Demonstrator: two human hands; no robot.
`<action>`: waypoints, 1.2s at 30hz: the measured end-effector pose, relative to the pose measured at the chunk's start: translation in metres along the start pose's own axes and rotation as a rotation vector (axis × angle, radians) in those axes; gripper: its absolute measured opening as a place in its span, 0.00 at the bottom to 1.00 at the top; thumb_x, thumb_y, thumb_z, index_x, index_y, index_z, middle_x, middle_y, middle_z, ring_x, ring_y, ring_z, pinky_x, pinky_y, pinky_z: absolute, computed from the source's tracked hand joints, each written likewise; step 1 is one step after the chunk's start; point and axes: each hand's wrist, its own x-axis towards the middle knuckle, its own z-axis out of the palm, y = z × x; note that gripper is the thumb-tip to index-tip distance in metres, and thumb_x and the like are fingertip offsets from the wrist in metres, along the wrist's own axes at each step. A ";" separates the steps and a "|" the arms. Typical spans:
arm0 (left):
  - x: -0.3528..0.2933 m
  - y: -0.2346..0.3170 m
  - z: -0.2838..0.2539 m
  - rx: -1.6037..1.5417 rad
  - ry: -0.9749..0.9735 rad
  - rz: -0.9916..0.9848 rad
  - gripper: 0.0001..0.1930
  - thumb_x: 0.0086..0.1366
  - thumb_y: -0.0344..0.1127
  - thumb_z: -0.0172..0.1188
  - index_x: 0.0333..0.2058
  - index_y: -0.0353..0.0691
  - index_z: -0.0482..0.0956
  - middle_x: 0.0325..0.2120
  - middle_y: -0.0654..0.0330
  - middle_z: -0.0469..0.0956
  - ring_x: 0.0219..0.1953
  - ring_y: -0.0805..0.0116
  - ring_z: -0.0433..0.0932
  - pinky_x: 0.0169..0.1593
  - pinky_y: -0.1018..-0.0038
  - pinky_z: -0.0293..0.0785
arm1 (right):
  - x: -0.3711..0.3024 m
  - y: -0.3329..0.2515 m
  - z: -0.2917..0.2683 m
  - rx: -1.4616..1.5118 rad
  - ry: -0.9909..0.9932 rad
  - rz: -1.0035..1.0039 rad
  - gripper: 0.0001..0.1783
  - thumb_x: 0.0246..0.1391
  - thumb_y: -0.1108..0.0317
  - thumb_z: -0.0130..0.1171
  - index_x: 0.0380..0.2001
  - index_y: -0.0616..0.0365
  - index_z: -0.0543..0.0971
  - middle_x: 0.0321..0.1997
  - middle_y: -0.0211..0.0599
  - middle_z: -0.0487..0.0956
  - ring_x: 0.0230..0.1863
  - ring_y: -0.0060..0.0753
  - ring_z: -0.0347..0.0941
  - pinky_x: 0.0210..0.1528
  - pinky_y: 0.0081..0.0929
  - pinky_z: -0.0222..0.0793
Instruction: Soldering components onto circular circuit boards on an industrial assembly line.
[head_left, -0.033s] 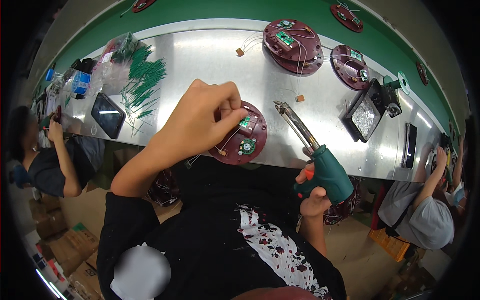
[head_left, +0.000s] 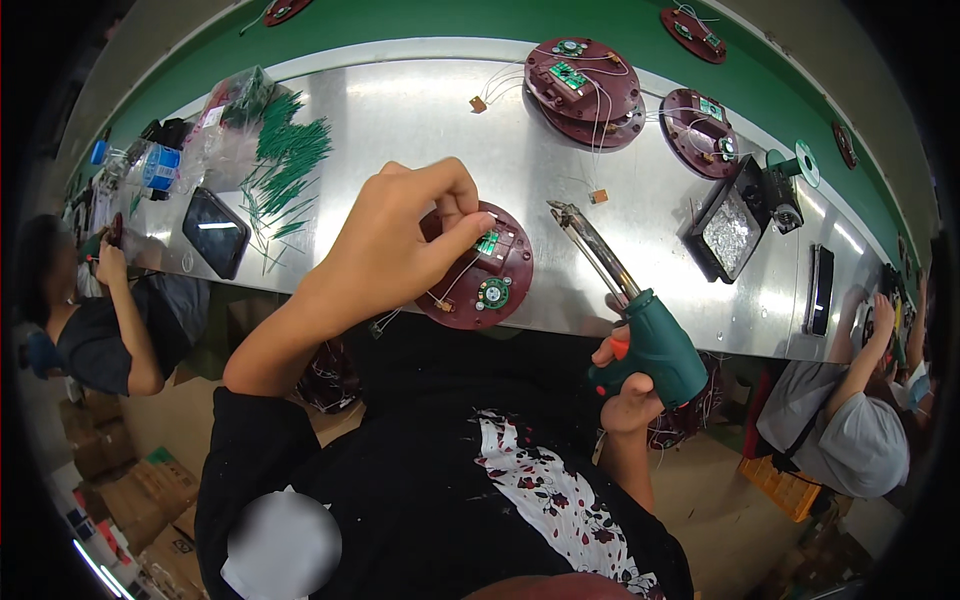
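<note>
My left hand (head_left: pixel 405 225) hovers over a dark red round plate (head_left: pixel 515 270) lying near the table's front edge. Its thumb and forefinger are pinched together above a small green circuit board (head_left: pixel 488 245); whatever lies between the tips is hidden or too small to make out. On the same plate sit a round green-rimmed part (head_left: pixel 494 292) and a thin white wire. In my right hand (head_left: pixel 628 400) is a dark green soldering gun (head_left: pixel 660 350) with a red trigger. The gun's long metal tip points up and left, beside the plate and apart from it.
Several similar red plates (head_left: pixel 585 85) with wires lie at the back. To the right are a black tray of solder-like bits (head_left: pixel 730 235), a spool (head_left: pixel 800 165) and a phone (head_left: pixel 819 290). Green wires (head_left: pixel 290 150), another phone (head_left: pixel 216 232) and a bottle (head_left: pixel 160 165) are left. Co-workers sit both sides.
My left thumb and fingertips have shifted very slightly over the circuit board. The soldering gun has stayed in place.
</note>
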 end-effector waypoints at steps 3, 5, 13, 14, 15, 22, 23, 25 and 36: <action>-0.001 -0.001 0.009 -0.182 0.032 -0.017 0.05 0.62 0.29 0.68 0.34 0.36 0.80 0.27 0.60 0.81 0.34 0.67 0.78 0.45 0.71 0.70 | -0.001 -0.002 -0.001 -0.039 0.025 0.031 0.43 0.63 0.33 0.54 0.50 0.73 0.76 0.34 0.41 0.80 0.34 0.32 0.78 0.32 0.23 0.73; -0.002 -0.003 0.017 -0.270 0.053 -0.028 0.05 0.62 0.29 0.67 0.35 0.35 0.81 0.28 0.60 0.82 0.35 0.67 0.78 0.45 0.71 0.71 | -0.002 -0.003 -0.002 -0.113 0.043 0.086 0.51 0.60 0.26 0.51 0.46 0.76 0.76 0.32 0.43 0.80 0.39 0.39 0.82 0.32 0.24 0.73; -0.002 -0.022 0.040 -0.091 0.190 0.238 0.05 0.59 0.29 0.69 0.31 0.37 0.82 0.32 0.59 0.82 0.35 0.64 0.80 0.40 0.71 0.74 | 0.001 -0.006 -0.001 -0.109 0.056 0.079 0.51 0.60 0.25 0.51 0.47 0.75 0.76 0.30 0.40 0.80 0.41 0.41 0.82 0.37 0.27 0.74; -0.001 -0.021 0.042 -0.057 0.217 0.253 0.05 0.58 0.29 0.69 0.30 0.37 0.82 0.33 0.59 0.82 0.36 0.64 0.80 0.41 0.70 0.74 | -0.001 -0.003 -0.004 -0.109 0.056 0.080 0.51 0.60 0.25 0.51 0.47 0.75 0.76 0.30 0.40 0.80 0.41 0.41 0.82 0.37 0.27 0.74; -0.001 -0.020 0.044 -0.024 0.245 0.267 0.05 0.57 0.29 0.70 0.30 0.37 0.81 0.34 0.58 0.81 0.36 0.63 0.80 0.42 0.69 0.74 | -0.005 0.003 -0.008 -0.062 0.056 0.054 0.48 0.60 0.28 0.53 0.47 0.75 0.77 0.32 0.41 0.81 0.38 0.37 0.81 0.36 0.26 0.75; -0.001 -0.021 0.048 -0.233 0.196 0.135 0.07 0.54 0.28 0.69 0.26 0.36 0.78 0.37 0.56 0.80 0.39 0.62 0.80 0.46 0.69 0.74 | 0.004 0.002 -0.014 -0.118 -0.029 0.007 0.44 0.61 0.31 0.55 0.45 0.73 0.80 0.41 0.51 0.83 0.34 0.31 0.81 0.36 0.24 0.78; -0.002 -0.020 0.045 -0.220 0.155 0.108 0.07 0.55 0.27 0.68 0.26 0.36 0.77 0.39 0.56 0.79 0.42 0.63 0.79 0.49 0.70 0.74 | 0.004 0.002 -0.013 -0.132 -0.035 0.006 0.43 0.61 0.31 0.55 0.43 0.71 0.81 0.40 0.49 0.84 0.34 0.32 0.82 0.38 0.27 0.79; -0.002 -0.019 0.043 -0.208 0.110 0.076 0.07 0.55 0.25 0.67 0.26 0.36 0.76 0.41 0.56 0.79 0.44 0.65 0.79 0.51 0.71 0.74 | 0.004 0.001 -0.010 -0.159 -0.047 0.005 0.41 0.62 0.30 0.53 0.40 0.67 0.83 0.38 0.46 0.85 0.34 0.35 0.84 0.44 0.33 0.81; 0.000 -0.017 0.042 -0.239 0.083 -0.008 0.07 0.53 0.23 0.66 0.24 0.35 0.75 0.39 0.58 0.76 0.41 0.70 0.76 0.49 0.75 0.72 | -0.002 0.009 -0.013 -0.230 -0.157 0.046 0.55 0.54 0.24 0.57 0.54 0.75 0.75 0.44 0.48 0.81 0.31 0.26 0.80 0.34 0.19 0.74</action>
